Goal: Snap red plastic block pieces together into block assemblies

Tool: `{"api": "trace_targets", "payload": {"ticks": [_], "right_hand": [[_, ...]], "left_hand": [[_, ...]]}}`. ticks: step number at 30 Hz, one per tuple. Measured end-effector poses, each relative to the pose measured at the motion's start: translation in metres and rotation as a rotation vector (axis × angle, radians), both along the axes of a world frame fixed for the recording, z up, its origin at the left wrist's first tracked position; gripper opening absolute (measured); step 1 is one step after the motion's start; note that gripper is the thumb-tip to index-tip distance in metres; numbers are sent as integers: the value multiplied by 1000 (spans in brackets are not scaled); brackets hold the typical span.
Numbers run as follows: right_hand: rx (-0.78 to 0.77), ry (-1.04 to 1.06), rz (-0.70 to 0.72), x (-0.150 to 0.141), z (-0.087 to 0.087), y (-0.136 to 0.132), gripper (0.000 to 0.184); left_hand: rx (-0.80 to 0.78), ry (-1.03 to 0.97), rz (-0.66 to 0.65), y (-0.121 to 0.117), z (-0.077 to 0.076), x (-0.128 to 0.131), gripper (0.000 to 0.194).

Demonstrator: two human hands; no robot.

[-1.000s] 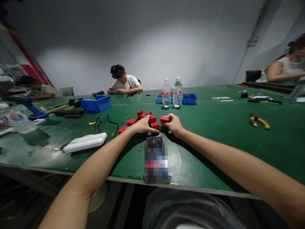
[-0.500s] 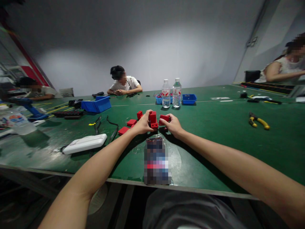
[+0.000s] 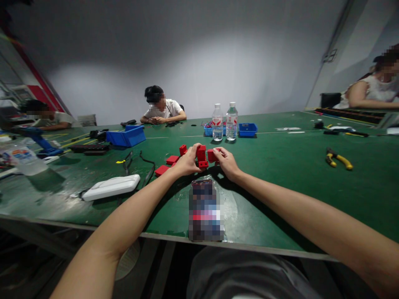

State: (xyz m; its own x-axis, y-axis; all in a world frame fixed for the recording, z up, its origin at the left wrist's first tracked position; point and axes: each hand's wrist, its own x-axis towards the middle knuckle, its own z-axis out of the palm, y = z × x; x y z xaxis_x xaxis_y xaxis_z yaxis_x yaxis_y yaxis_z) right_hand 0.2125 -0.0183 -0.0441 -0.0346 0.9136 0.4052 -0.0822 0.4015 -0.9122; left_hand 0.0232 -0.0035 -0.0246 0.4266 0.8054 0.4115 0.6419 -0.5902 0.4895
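Head view: left hand [image 3: 188, 162] clasps the stepped red piece [image 3: 202, 157] beyond the phone [image 3: 205, 211]; right hand [image 3: 227, 161] pinches a red block [image 3: 211, 156] just beside it. Steady left, light right: that looks best!

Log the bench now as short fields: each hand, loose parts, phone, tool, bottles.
left hand: gripping red blocks
right hand: pinching a red piece
loose parts: red, left of the left hand
phone: flat on green table, near edge
pliers: yellow-handled, far right of the hands
bottles: two, upright, beyond the hands
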Motion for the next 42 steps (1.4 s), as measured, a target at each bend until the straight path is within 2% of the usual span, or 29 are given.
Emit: {"api": "trace_targets", "payload": {"ticks": [7,15,20,24,35,42], "right_hand": [[133,-120,-123,-2,-1,-4,34],[176,-195,-293,3,-5,3,50],[300,-262,-235,0,-3,-4,42],[278,-296,-138,-2,0,-11,51],[472,-467,-164,0,3,-19,61],[553,-521,-192,0,-2,-15,54]], "left_hand": [[26,58,10,-2,0,0,95],[26,64,19,-2,0,1,94],[25,68,29,-2,0,1,95],[24,62,29,-1,0,1,96],[20,13,10,0,-2,0,98],[20,-36,-19,-1,-3,0,98]]}}
